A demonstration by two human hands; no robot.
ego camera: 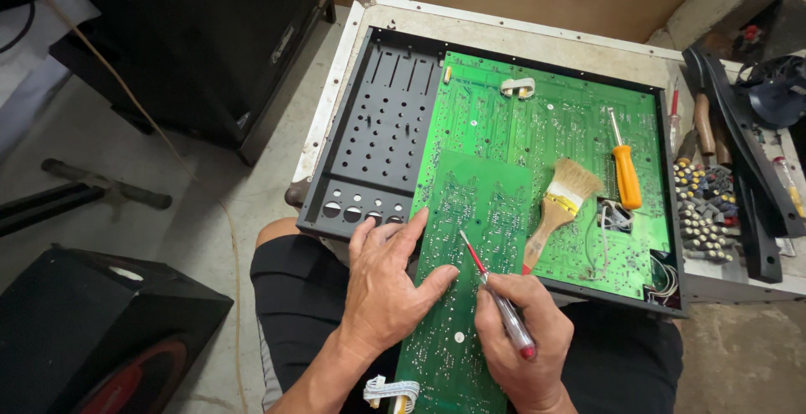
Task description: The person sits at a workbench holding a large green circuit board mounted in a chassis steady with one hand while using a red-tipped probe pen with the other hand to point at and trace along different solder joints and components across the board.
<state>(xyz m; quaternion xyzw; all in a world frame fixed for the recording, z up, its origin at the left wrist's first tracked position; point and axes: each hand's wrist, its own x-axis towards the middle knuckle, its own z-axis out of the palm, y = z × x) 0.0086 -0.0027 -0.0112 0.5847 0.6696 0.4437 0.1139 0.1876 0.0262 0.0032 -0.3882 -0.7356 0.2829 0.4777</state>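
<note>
The right hand was closed around a slim screwdriver with a clear, red-ended handle, gripped like a pen, and its red shaft was angled up and to the left so that the tip rested on the small green circuit board. The left hand was laid flat and open on the left edge of that same board, fingers spread, with the thumb stretched across the solder side and the fingertips reaching the edge of the black metal chassis. The small board was held tilted, its lower end over the person's lap and its upper end lying on the large green circuit board that was seated in the chassis. A white connector with a ribbon was seen at the small board's lower end.

Just to the right of the small board, a paintbrush with a wooden handle and pale bristles was lying on the large board. Beside it, further right, a screwdriver with an orange handle was laid on the same board. A bundle of white wires was seen near the brush.

The chassis was carried on a worn white bench. At the far right, a heap of small knobs and caps was gathered beside the chassis, with wooden-handled tools behind it. On the floor to the left, a black speaker box was standing.
</note>
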